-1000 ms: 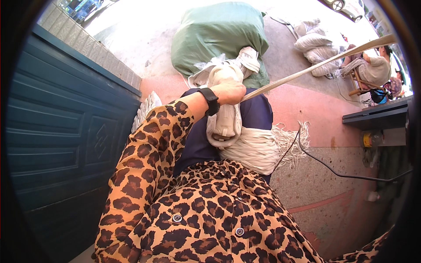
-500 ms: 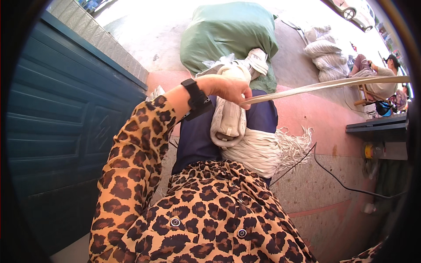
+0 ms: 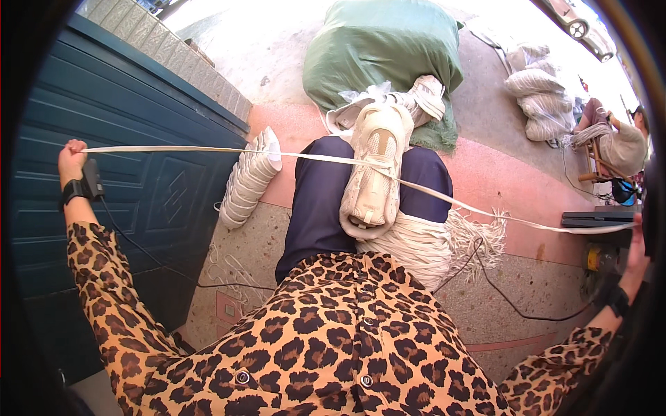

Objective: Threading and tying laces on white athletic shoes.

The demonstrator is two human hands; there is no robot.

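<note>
A flat white lace (image 3: 208,150) is pulled taut from nine to three o'clock through a cream sneaker (image 3: 374,170) resting on the lap. One end is clenched in the left hand (image 3: 71,158); the right hand (image 3: 635,243) is at the other, its grasp not discernible. A stuffed green sack (image 3: 381,48) lies at twelve o'clock, its contents hidden.

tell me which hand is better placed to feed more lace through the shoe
Probably the right hand: the lace runs slack and drooping from the shoe to it, while the left hand is stretched far out, its side taut.
</note>
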